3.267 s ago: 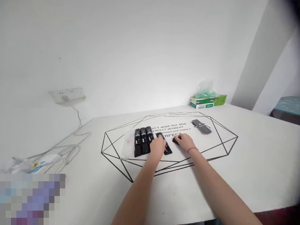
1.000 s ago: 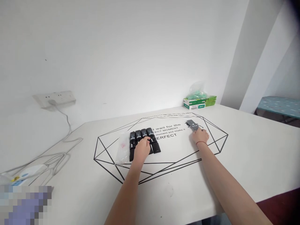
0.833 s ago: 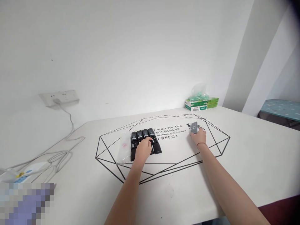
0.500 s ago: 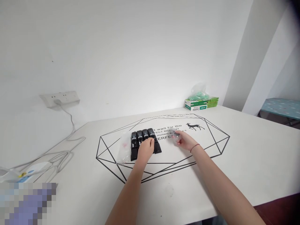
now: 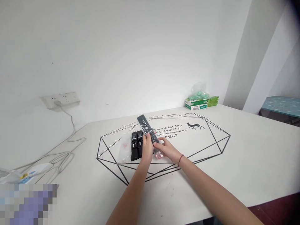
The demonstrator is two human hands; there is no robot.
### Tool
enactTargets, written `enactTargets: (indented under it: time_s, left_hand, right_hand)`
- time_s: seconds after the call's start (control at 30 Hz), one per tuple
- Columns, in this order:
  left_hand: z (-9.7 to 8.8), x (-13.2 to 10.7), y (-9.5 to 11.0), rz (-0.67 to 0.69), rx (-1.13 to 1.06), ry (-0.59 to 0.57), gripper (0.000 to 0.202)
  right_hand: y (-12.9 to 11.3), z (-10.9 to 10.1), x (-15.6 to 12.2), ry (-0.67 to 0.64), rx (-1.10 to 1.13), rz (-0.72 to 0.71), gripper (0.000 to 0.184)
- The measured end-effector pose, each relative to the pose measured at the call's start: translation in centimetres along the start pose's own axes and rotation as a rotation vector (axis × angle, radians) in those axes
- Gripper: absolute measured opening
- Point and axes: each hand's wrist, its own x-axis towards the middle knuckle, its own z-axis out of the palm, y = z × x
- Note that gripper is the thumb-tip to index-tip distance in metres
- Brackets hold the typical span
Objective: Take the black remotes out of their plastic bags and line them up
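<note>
Both my hands hold one black remote control (image 5: 147, 129) in a clear wrapper, raised above the white table (image 5: 211, 175) and pointing up and away. My left hand (image 5: 147, 150) is closed round its lower part. My right hand (image 5: 165, 149) grips its near end, where the crumpled wrapper shows. Just left of my hands, a row of black remotes (image 5: 136, 146) lies side by side on the table; two of them show and my hands hide the others. A clear plastic bag (image 5: 124, 148) lies against the row's left side.
Black line art with printed words and a deer (image 5: 195, 126) covers the tabletop. Green and white boxes (image 5: 201, 102) sit at the far edge by the wall. A wall socket (image 5: 60, 99) feeds white cables (image 5: 58, 153) trailing over the table's left side.
My right hand picked up the lone remote at the far right and carried it left to the row. My left hand left the row and now grips that remote too.
</note>
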Motion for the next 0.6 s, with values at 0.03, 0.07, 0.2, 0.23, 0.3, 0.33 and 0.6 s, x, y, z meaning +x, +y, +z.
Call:
enactTargets:
  time_s: [0.03,0.07,0.2,0.23,0.3,0.33,0.6]
  left_hand:
    - [-0.1,0.0,0.3,0.012,-0.059,0.017,0.044]
    - [-0.2,0.0,0.6,0.032,-0.109,0.037,0.043]
    - [-0.6,0.1,1.9,0.094,-0.238,0.091,0.042]
    - [-0.7,0.1,2.1,0.094,-0.254,0.089,0.042]
    - [-0.9,0.1,2.3,0.094,-0.271,0.079,0.043]
    - [-1.0,0.2,2.4,0.095,-0.276,0.074,0.043]
    - [-0.7,-0.4,3.9,0.179,-0.367,0.060,0.047]
  right_hand:
    - [0.1,0.4,-0.1,-0.021,0.032,0.036,0.051]
    - [0.1,0.6,-0.2,-0.050,0.053,0.070,0.049]
    - [-0.1,0.7,-0.8,-0.136,0.112,0.108,0.046]
    - [-0.2,0.7,-0.8,-0.146,0.129,0.103,0.045]
    - [-0.1,0.5,-0.8,-0.157,0.156,0.086,0.042]
    - [0.0,0.5,-0.7,-0.162,0.163,0.081,0.041]
    - [1.5,0.3,-0.2,-0.230,-0.298,-0.060,0.048]
